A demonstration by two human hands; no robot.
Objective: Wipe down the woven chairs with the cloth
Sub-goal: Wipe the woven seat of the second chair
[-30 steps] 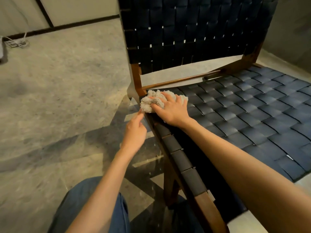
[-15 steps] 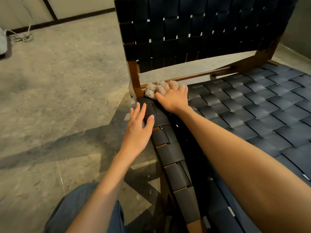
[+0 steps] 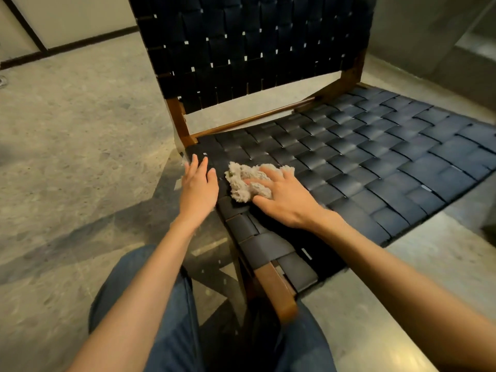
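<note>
Cloth slides nearer, pressed under the flat right hand; left hand lies flat beside it, empty. Mid-wipe: next stroke suits the seat rightward.

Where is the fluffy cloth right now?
In the head view, the crumpled beige fluffy cloth lies on the dark woven chair seat near its left edge, under the right hand, beside the left hand.

The right hand covers part of the cloth. The backrest runs off the top edge, the seat off the right edge.
</note>
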